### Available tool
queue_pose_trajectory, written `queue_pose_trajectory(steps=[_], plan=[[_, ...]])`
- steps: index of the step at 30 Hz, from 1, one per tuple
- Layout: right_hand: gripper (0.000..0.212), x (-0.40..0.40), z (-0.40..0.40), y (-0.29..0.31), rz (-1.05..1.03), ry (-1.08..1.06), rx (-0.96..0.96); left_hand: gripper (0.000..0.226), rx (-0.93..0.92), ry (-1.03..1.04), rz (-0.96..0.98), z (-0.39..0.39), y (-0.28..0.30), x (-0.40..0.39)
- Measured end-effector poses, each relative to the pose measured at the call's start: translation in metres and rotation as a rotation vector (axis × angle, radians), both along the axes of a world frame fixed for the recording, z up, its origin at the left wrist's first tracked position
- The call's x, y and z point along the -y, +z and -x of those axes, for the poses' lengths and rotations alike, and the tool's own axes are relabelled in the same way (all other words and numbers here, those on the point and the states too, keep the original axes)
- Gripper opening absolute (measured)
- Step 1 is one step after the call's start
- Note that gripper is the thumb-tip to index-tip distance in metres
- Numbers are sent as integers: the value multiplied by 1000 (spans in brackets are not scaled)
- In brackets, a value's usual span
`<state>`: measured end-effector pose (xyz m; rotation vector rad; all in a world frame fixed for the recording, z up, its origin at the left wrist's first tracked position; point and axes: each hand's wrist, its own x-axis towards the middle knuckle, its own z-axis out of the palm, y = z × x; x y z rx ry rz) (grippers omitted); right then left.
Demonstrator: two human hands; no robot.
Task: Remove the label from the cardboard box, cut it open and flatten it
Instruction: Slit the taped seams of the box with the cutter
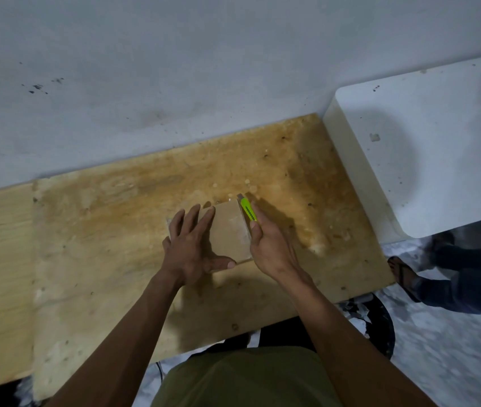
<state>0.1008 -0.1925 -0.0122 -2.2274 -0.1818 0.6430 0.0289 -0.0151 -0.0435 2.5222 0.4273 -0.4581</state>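
A person's left hand, fingers spread flat, presses down on a small cardboard box at the centre of a stained plywood tabletop. The right hand, fist clamped around a lime-green utility knife, works the box's 3 o'clock edge. Bare board lies toward 9 o'clock; a white block sits at 2 o'clock.

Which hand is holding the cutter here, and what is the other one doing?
The right hand grips the yellow-green cutter at the box's right edge; the left hand lies flat on the box.
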Motion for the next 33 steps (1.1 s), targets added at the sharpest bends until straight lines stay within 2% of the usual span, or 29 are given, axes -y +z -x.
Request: queue_pose_trajectory(steps=[18,33], plan=[[47,-12,9,9,93,-22,-23,126,-4,8,22,-1,2,0],[59,-21,16,28,202,36,15,126,6,13,19,1,-2,0]])
